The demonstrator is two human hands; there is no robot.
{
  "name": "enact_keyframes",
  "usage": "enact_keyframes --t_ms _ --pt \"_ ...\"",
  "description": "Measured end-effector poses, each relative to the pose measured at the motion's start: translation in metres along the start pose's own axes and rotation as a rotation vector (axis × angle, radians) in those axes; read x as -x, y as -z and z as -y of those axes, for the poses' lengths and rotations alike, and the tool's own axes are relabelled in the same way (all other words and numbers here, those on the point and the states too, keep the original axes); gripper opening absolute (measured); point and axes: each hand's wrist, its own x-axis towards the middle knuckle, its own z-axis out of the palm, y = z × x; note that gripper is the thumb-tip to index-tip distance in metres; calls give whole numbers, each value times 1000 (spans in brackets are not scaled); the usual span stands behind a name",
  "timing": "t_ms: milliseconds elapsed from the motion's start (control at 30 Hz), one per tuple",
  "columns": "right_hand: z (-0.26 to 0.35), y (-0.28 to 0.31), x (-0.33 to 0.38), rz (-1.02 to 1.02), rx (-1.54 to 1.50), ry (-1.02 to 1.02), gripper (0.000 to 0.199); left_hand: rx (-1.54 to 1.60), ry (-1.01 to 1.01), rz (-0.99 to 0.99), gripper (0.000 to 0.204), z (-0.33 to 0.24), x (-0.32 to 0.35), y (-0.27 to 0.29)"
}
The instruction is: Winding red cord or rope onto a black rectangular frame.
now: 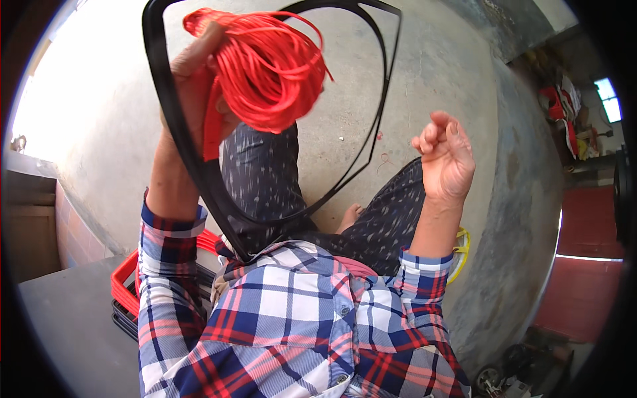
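My left hand [196, 83] is raised at the upper left and grips a thick bundle of red cord [272, 66] together with the rim of a black triangular frame [174, 126]. The frame loops up over the bundle and runs down to my lap. My right hand [446, 158] is lifted at the right, fingers curled loosely, with nothing visible in it. It is apart from the cord and the frame. I am seated, in a plaid shirt and dark dotted trousers, with a bare foot [350, 215] on the concrete floor.
A stack of red and black frames [126, 292] lies by my left side on a grey surface. A yellow frame [460, 252] shows behind my right elbow. Red cluttered things [564, 113] stand at the far right, and small wheels [491, 379] at the lower right.
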Motion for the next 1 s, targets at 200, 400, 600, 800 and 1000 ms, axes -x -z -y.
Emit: enact_keyframes --t_ms 200,400,600,800,1000 --pt "6 21 22 -107 -175 -41 27 45 117 237 41 -21 0 46" --pt "4 29 35 -128 -146 -52 26 -123 61 94 43 -28 5 47" --pt "-10 37 50 -126 -157 -109 28 -83 31 31 41 -23 8 43" --pt "-15 36 61 -122 -177 -112 27 -60 80 16 42 -23 8 46" --pt "-18 38 63 -159 -196 -112 27 5 103 123 40 -19 -4 51"
